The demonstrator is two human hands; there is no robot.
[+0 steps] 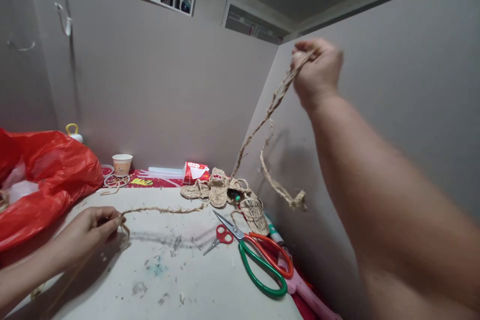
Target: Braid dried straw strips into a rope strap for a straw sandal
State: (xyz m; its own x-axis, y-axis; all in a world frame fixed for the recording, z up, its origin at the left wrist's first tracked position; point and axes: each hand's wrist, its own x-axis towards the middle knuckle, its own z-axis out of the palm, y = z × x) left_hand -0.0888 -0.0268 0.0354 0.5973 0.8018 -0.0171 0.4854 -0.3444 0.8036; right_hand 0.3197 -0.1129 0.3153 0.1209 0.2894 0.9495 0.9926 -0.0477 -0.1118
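Observation:
Low at the left, my left hand (98,227) pinches a thin straw rope (165,209), which stretches rightward above the white table. Raised high at the right, my right hand (318,67) is closed on a twisted straw rope (275,102). From it one length slants down to the left and a loose length hangs with a frayed, knotted end. Whether the ropes in both hands are one piece, I cannot tell. Large scissors (258,260) with one orange and one green handle lie on the table, beside small red-handled scissors (221,238).
Woven straw sandals (219,190) lie at the table's back right, near a red tissue pack (195,172). A paper cup (122,165) stands at the back. A red plastic bag (48,175) fills the left side. Grey partition walls (157,85) enclose the white table (195,280).

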